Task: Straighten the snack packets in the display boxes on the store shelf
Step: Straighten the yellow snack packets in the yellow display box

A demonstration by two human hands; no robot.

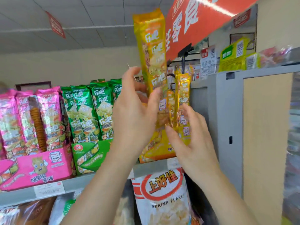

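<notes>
A white panelled ceiling [84, 12] with a thin pipe [97, 27] runs above cream walls [78, 65]. A small red sign [56, 25] hangs left, a large red banner [196, 18] right. A grey shelf end [227, 114] adjoins a beige panel [267, 127].

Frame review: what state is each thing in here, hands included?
Tall yellow foil snack packet: lifted above its row, slightly tilted.
Left hand: grips that packet's lower part.
Right hand: fingers straight, touching short yellow packets.
Yellow cardboard display box: on shelf, holding packets.
Green foil packets: standing in green box.
Pink foil packets: standing in pink box.
</notes>
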